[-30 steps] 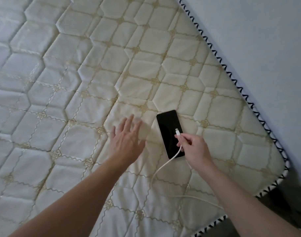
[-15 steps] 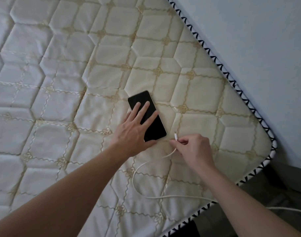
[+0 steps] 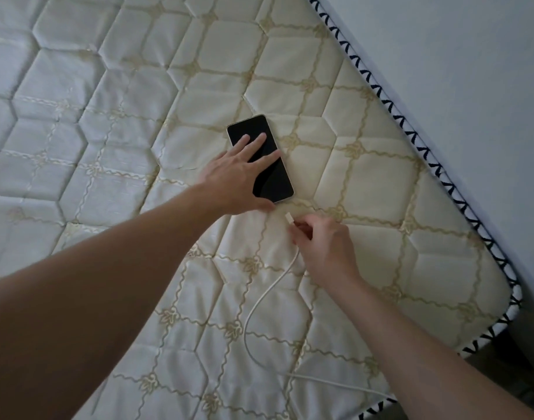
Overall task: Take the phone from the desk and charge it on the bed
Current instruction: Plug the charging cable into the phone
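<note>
A black-screened phone (image 3: pixel 272 177) lies face up on the cream quilted mattress (image 3: pixel 381 165). My left hand (image 3: pixel 232 180) rests flat on the phone's left side, fingers spread over the screen and thumb by its near end. My right hand (image 3: pixel 323 247) pinches the white plug end of a charging cable (image 3: pixel 259 304), with the connector tip a short way below the phone's near edge, not touching it. The cable trails across the mattress toward the lower right and off its edge.
The mattress edge with black-and-white zigzag trim (image 3: pixel 411 122) runs diagonally along a pale wall (image 3: pixel 456 56) on the right. Its rounded corner sits at lower right, with dark floor (image 3: pixel 529 380) beyond it.
My left hand moved from the mattress onto the phone and stays pressed on it. The phone turned a little. My right hand brought the plug off the screen to just below the phone's near end.
</note>
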